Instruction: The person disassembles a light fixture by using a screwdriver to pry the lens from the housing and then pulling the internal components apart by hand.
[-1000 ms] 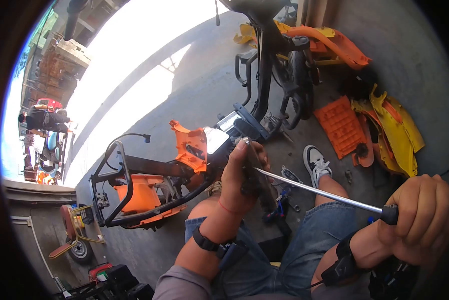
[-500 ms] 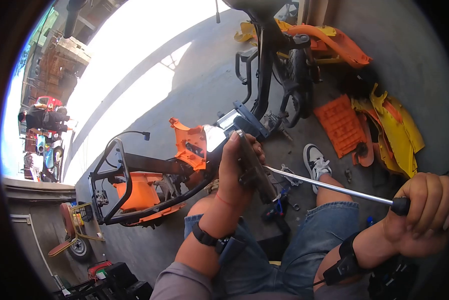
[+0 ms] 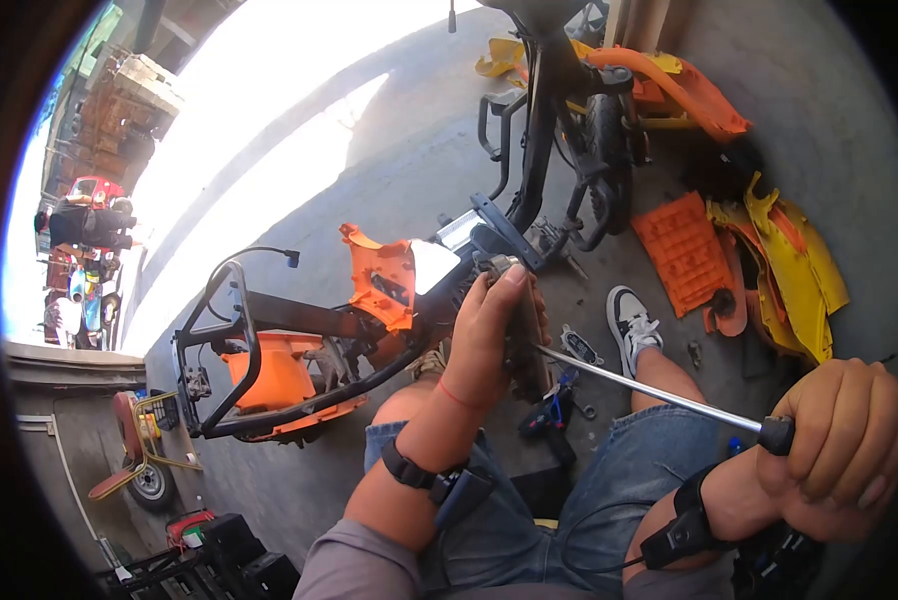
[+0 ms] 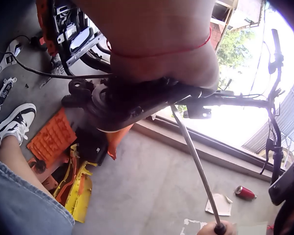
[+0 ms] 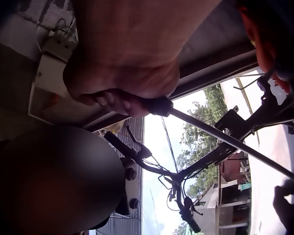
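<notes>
A dark, elongated part (image 3: 530, 352) with a rough, recessed side is gripped by my left hand (image 3: 482, 345), with the thumb over its upper end. In the left wrist view this part (image 4: 125, 111) shows a rounded edge and a lug at one end. My right hand (image 3: 837, 432) wraps round the black handle of a long screwdriver (image 3: 659, 388). Its bare steel shaft runs across to the held part, and the tip meets the part's lower side. From the right wrist, the screwdriver's shaft (image 5: 230, 139) extends away from the curled fingers; most of the handle is hidden in the palm.
A stripped scooter frame (image 3: 299, 320) with orange panels lies left of my knees. Upright ahead stands a black two-wheeler frame (image 3: 541, 130). Orange and yellow panels (image 3: 794, 265) lie on the right floor. Between my feet are a power drill (image 3: 547, 415) and small metal parts.
My left hand has turned the dark part and shifted slightly right. The right hand has moved a little left and down with the screwdriver, after a small move right before that.
</notes>
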`<state>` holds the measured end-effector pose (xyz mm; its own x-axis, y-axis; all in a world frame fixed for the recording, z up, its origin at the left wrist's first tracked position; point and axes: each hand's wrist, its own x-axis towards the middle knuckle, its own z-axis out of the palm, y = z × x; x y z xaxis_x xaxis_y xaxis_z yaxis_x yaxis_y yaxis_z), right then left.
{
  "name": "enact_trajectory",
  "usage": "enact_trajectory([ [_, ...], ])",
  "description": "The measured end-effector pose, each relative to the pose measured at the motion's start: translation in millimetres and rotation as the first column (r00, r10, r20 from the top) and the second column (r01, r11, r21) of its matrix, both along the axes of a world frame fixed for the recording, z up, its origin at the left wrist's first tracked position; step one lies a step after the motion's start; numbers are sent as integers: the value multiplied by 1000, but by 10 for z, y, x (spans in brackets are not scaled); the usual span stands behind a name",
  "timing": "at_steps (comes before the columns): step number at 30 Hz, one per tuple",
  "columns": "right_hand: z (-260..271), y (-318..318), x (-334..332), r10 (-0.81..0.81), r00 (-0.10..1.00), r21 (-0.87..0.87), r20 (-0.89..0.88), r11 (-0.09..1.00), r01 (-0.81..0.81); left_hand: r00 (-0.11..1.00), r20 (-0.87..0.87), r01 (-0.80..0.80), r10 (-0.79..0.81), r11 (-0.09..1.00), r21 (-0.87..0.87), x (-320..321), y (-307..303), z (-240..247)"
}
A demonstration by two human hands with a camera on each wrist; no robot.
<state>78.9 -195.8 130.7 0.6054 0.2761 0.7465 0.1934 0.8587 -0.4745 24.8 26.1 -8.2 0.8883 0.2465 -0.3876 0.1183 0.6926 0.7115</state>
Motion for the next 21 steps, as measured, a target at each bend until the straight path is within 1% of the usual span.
enact_trajectory([
  [1, 10, 68, 34, -4, 1000, -5, -3, 1000, 4, 1000, -25, 11, -10, 999, 34, -3, -17, -1],
  [2, 19, 133, 70, 70, 993, 2, 93, 997, -71, 1000, -25, 13, -12, 999, 29, -2, -32, -10],
  [3, 18, 161, 91, 145, 971, 2, 192, 989, -149, 999, -33, -29, 30, 999, 40, 5, -41, -19],
  [4, -42, 24, -47, 148, 970, -1, 194, 989, -151, 996, -42, -72, 75, 996, 52, 8, -45, -28],
  [5, -143, -231, -301, -69, 997, -204, 18, 976, 72, 997, -28, -71, 73, 996, 54, 4, -42, -71],
  [6, -196, -368, -437, -316, 943, -426, -106, 871, 244, 997, -27, -73, 75, 996, 55, -6, -55, -67],
  [7, 44, -55, -365, -447, 877, -407, -177, 844, 349, 995, -45, -88, 91, 994, 69, -18, -72, -63],
  [8, 73, 99, -303, -448, 876, -405, -178, 845, 350, 992, -63, -102, 107, 991, 83, -26, -85, -57],
  [9, 86, 204, -251, -453, 829, -230, -328, 890, 395, 992, -63, -100, 105, 991, 84, -30, -84, -46],
  [10, 93, 247, -231, -422, 775, -54, -471, 890, 452, 990, -59, -120, 129, 985, 126, -30, -85, -33],
  [11, 109, 246, -242, -433, 780, -86, -451, 891, 446, 987, -53, -141, 152, 976, 167, -32, -93, -24],
  [12, 127, 218, -263, -434, 780, -84, -450, 891, 447, 987, -52, -140, 151, 976, 168, -38, -118, -47],
  [13, 144, 175, -301, -511, 793, -271, -332, 857, 438, 988, -64, -123, 139, 970, 211, -50, -147, -90],
  [14, 141, 116, -351, -560, 803, -447, -203, 783, 433, 988, -80, -104, 128, 961, 255, -64, -162, -111],
  [15, -59, -226, -309, -372, 921, -470, -113, 837, 280, 991, -85, -82, 101, 977, 198, -73, -152, -97],
  [16, -145, -227, -204, -376, 919, -470, -115, 836, 283, 992, -87, -77, 96, 977, 199, -74, -147, -80],
  [17, -197, -181, -24, -60, 998, -234, -26, 971, 52, 988, -101, -105, 120, 983, 149, -70, -144, -59],
  [18, -248, -182, 84, 235, 962, -22, 140, 972, -234, 983, -115, -133, 144, 986, 98, -61, -139, -36],
  [19, -321, -299, 46, 349, 935, -6, 60, 937, -349, 983, -119, -126, 137, 988, 91, -51, -116, -11],
  [20, -178, -214, 82, 348, 935, -8, 61, 937, -348, 984, -118, -125, 136, 988, 89, -53, -129, -21],
  [21, 15, -113, 137, 243, 966, -146, 88, 962, -229, 985, -119, -112, 124, 989, 99, -59, -137, -41],
])
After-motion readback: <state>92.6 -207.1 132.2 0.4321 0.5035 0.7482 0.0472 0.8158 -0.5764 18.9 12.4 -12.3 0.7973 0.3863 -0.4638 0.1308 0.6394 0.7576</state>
